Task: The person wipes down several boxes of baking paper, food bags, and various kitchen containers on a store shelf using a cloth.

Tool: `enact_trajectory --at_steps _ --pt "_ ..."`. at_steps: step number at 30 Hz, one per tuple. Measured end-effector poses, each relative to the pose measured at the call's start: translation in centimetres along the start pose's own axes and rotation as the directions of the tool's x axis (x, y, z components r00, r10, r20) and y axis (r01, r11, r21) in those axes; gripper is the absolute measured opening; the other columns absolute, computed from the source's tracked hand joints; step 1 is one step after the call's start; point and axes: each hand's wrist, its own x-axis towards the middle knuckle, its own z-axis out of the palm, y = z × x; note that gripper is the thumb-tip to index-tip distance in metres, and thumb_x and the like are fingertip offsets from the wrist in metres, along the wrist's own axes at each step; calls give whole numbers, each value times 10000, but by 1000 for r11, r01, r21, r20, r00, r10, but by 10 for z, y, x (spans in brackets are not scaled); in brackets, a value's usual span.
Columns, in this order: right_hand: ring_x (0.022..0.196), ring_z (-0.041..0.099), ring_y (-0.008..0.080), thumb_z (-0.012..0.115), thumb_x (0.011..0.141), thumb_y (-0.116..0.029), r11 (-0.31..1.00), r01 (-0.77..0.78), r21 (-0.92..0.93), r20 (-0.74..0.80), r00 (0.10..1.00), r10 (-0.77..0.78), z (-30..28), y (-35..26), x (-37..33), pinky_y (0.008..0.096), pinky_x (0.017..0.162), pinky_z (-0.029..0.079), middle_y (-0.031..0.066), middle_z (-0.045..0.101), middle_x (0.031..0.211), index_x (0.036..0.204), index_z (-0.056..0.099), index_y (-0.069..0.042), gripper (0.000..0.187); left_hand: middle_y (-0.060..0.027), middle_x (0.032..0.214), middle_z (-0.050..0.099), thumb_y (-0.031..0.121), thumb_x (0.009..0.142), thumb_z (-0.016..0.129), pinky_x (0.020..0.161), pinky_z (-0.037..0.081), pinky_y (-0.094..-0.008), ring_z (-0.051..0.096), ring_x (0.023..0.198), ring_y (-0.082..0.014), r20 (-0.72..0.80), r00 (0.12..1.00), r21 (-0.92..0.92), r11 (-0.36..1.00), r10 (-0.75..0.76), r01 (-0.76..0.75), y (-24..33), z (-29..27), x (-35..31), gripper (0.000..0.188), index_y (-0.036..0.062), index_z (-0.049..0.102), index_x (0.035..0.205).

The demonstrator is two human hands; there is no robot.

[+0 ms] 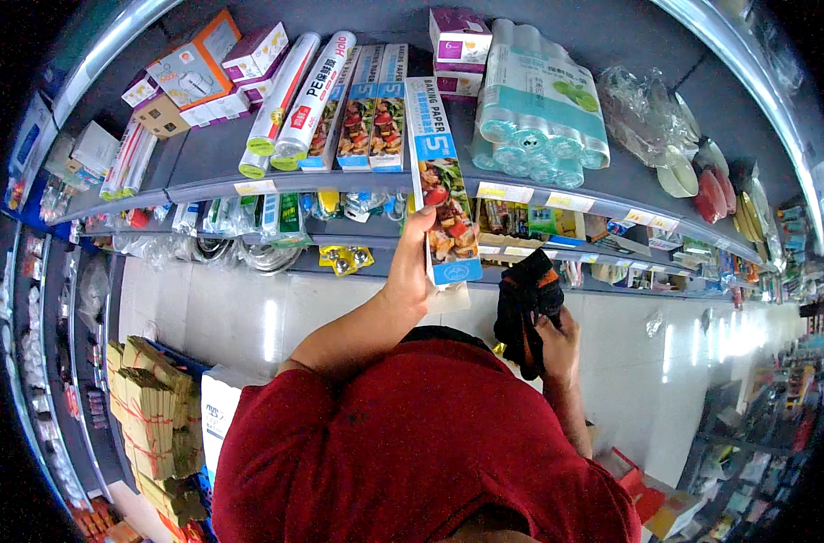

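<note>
My left hand (413, 262) is closed round the lower part of a long box of baking paper (441, 172), blue and white with a food picture. The box points up and away, in front of the shelf's edge. My right hand (557, 342) grips a crumpled black cloth with orange bands (525, 312), low over the floor; its exact kind is unclear. Several matching baking paper boxes (373, 118) stand on the shelf, just left of the held one. Beside them lie rolls of cling film (314, 95).
The grey shelf (195, 188) curves across in front of me, with a lower tier of packets below. Right of the held box are wrapped teal rolls (539, 100). Purple-white cartons (459, 38) sit behind. Bundled brown paper stacks (149, 407) stand at lower left.
</note>
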Motion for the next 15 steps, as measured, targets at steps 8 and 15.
enact_trajectory --at_steps 8,15 --pt "795 549 102 487 840 -10 998 -32 46 71 997 28 10 -7 2 251 726 450 32 614 902 1029 586 22 216 -136 970 625 402 855 525 764 517 -367 630 860 -238 -89 996 63 998 -7 13 0 -6 -22 447 56 485 1135" --pt "822 549 122 521 823 -30 996 31 -82 111 994 -22 24 -11 12 260 746 447 38 612 930 1039 582 16 228 -143 982 622 429 854 515 739 520 -345 630 845 -231 -42 983 60 982 -178 180 6 -25 -34 470 43 488 1122"
